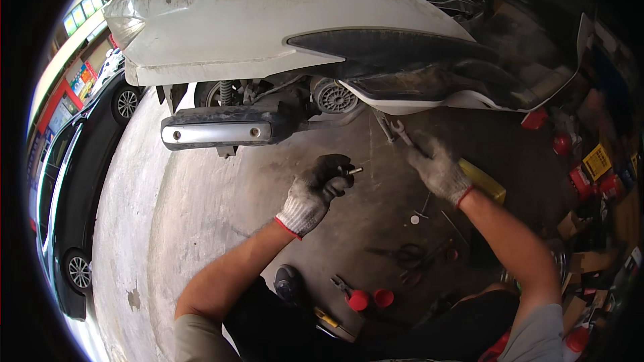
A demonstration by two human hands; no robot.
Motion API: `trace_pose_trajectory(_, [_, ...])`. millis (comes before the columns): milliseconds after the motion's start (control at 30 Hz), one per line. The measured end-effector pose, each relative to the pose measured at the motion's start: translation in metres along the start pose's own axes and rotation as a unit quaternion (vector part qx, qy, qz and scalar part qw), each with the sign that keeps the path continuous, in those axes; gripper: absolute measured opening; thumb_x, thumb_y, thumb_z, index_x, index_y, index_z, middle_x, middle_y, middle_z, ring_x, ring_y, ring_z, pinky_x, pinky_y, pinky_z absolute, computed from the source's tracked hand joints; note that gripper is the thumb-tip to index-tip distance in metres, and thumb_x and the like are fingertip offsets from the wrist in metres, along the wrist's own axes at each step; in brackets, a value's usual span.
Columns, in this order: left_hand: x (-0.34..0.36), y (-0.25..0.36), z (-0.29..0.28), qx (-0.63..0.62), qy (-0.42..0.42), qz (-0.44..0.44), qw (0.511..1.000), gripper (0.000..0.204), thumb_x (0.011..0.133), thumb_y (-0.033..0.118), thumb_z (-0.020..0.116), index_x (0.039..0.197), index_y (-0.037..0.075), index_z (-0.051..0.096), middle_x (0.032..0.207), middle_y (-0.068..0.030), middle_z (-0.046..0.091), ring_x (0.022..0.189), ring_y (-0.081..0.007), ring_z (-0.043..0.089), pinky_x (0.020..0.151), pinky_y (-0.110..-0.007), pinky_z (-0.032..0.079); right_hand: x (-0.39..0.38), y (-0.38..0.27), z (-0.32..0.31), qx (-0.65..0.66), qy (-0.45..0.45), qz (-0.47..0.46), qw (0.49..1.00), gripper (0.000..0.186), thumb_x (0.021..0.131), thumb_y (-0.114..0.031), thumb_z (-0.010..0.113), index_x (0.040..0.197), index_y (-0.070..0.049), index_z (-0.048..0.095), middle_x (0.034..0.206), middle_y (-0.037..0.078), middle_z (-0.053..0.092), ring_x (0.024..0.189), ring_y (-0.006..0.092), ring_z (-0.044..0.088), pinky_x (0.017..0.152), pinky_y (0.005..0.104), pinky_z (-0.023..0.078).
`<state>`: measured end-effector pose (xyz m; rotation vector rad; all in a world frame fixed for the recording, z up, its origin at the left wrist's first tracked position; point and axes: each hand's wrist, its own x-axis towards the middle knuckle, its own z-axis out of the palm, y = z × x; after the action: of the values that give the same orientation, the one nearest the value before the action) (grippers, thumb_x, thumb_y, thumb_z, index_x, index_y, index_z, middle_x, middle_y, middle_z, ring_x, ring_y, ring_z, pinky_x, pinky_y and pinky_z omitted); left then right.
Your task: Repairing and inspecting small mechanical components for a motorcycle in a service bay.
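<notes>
My left hand (318,188), in a dirty grey-white work glove with a red cuff, pinches a small bolt (356,171) between thumb and fingers. The bolt's pale metal shank points right; its other end is hidden in the fingers. To the right, my gloved right hand (437,169) is closed around a wrench (401,132), whose open-ended jaw sticks up past the fingers. Above both hands stands a dirty white scooter (221,27). Its silver-and-black exhaust muffler (218,135) lies up and left of my left hand, and a round slotted cover (336,97) shows underneath the body.
Pliers (341,284), red round caps (358,300), a yellow-handled screwdriver (327,317) and dark scissors (406,253) lie on the concrete floor. A yellow container (484,181) is beside my right wrist. Boxes and red bottles crowd the right; a dark car (84,188) stands left.
</notes>
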<state>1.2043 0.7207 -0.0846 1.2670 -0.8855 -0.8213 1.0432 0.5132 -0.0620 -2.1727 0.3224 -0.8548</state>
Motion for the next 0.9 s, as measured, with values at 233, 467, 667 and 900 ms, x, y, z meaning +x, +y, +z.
trace_pose_trajectory(233, [-0.007, 0.023, 0.027, 0.107, 0.04, 0.119, 0.986, 0.031, 0.089, 0.01, 0.064, 0.116, 0.0, 0.053, 0.099, -0.0085, 0.063, 0.086, -0.0151, 0.061, 0.074, -0.027, 0.051, -0.061, -0.059, 0.011, 0.319, -0.164, 0.301, 0.884, 0.013, 0.093, -0.015, 0.057, 0.101, -0.007, 0.063, 0.072, -0.006, 0.048, 0.061, 0.0037, 0.04, 0.055, 0.0226, 0.035])
trace_pose_trajectory(467, [-0.023, 0.039, 0.048, 0.253, 0.022, 0.162, 0.954, 0.037, 0.089, 0.025, 0.066, 0.115, 0.001, 0.054, 0.101, -0.0079, 0.064, 0.085, -0.0154, 0.061, 0.076, -0.028, 0.051, -0.082, -0.076, 0.02, 0.38, -0.155, 0.276, 0.869, 0.01, 0.095, -0.015, 0.054, 0.095, -0.007, 0.06, 0.069, -0.003, 0.049, 0.058, 0.0044, 0.043, 0.051, 0.0211, 0.035])
trace_pose_trajectory(667, [-0.028, 0.039, 0.055, 0.244, 0.015, 0.154, 0.957, 0.046, 0.094, 0.04, 0.056, 0.118, 0.0, 0.051, 0.101, -0.0094, 0.063, 0.085, -0.0158, 0.062, 0.074, -0.029, 0.053, -0.085, -0.083, 0.014, 0.387, -0.151, 0.27, 0.869, 0.011, 0.096, -0.017, 0.053, 0.096, -0.008, 0.059, 0.066, -0.003, 0.049, 0.054, 0.0045, 0.043, 0.047, 0.022, 0.035])
trace_pose_trajectory(900, [-0.035, 0.041, 0.066, 0.268, 0.04, 0.168, 0.948, 0.061, 0.096, 0.055, 0.039, 0.118, 0.0, 0.051, 0.09, -0.0076, 0.06, 0.071, -0.0124, 0.058, 0.064, -0.027, 0.05, -0.088, -0.083, 0.014, 0.361, -0.168, 0.244, 0.884, 0.012, 0.097, -0.019, 0.054, 0.096, -0.008, 0.059, 0.066, -0.003, 0.051, 0.055, 0.0051, 0.045, 0.048, 0.0224, 0.037])
